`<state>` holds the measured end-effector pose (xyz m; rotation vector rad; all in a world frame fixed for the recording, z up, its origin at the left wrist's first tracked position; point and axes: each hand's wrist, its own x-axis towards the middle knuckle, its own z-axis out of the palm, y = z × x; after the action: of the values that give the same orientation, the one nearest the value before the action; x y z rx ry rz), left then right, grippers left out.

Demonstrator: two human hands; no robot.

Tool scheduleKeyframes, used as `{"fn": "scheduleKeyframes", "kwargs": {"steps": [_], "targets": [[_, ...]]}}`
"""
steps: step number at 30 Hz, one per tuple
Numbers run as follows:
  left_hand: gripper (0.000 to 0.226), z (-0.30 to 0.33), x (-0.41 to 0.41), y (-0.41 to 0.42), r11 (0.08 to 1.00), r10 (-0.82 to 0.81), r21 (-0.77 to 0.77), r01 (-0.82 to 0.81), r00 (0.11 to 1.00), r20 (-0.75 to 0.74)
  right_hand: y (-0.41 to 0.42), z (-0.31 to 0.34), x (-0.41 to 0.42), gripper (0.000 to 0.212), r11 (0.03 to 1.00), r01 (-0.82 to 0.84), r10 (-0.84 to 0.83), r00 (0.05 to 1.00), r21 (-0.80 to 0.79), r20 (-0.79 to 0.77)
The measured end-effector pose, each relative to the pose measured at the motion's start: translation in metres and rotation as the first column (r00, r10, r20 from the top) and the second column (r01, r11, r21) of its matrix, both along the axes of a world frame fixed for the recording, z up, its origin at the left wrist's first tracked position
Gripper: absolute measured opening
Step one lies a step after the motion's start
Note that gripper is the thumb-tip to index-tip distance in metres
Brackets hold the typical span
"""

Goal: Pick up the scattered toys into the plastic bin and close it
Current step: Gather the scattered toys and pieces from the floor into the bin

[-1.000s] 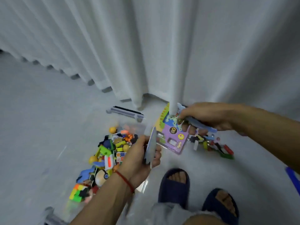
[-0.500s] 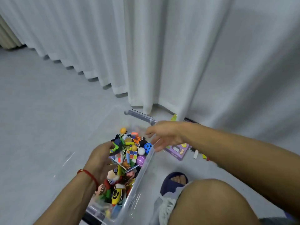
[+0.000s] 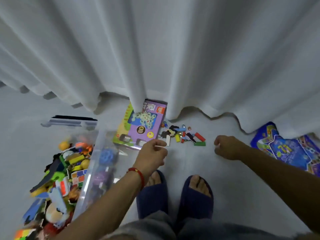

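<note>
Both hands, left hand (image 3: 152, 154) and right hand (image 3: 226, 147), curl empty at frame centre; plastic bin (image 3: 97, 163) lower left brims, while small blocks (image 3: 183, 135), purple toy box (image 3: 143, 125) and blue game board (image 3: 285, 149) await collection.

Clear glossy plastic bin (image 3: 97, 163), matt cloth curtain (image 3: 173, 58), smooth floor (image 3: 233, 179).

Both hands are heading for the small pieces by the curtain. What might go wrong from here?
1. Marbles among the small toy pile may roll under the curtain if nudged.
2. The purple game box is partly tucked beneath the curtain hem, so it is easily overlooked.
3. The plastic bin is heaped with toys; the lid may not close.
</note>
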<state>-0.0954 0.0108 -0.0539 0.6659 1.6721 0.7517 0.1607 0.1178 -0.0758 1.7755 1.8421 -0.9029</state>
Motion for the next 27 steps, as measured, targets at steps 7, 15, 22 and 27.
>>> {"fn": "scheduleKeyframes", "kwargs": {"steps": [7, 15, 22, 27], "targets": [[0.041, -0.106, 0.027, 0.049, 0.895, -0.364, -0.016, 0.446, 0.707, -0.606, -0.002, -0.118, 0.004, 0.082, 0.957, 0.154, -0.096, 0.968, 0.247, -0.23], [0.04, -0.162, 0.03, 0.065, 0.903, -0.253, 0.038, 0.427, 0.602, -0.757, -0.001, -0.175, 0.007, 0.054, 0.842, 0.155, 0.034, 0.94, 0.516, -0.339], [0.019, -0.173, 0.025, 0.064, 0.871, -0.272, 0.063, 0.488, 0.585, -0.764, -0.035, -0.168, 0.007, 0.035, 0.801, 0.351, -0.165, 0.909, 0.486, -0.383], [0.038, -0.165, 0.025, 0.047, 0.907, -0.261, 0.037, 0.42, 0.627, -0.734, -0.021, -0.154, -0.006, 0.044, 0.826, 0.427, -0.241, 0.858, 0.369, -0.454]]}}
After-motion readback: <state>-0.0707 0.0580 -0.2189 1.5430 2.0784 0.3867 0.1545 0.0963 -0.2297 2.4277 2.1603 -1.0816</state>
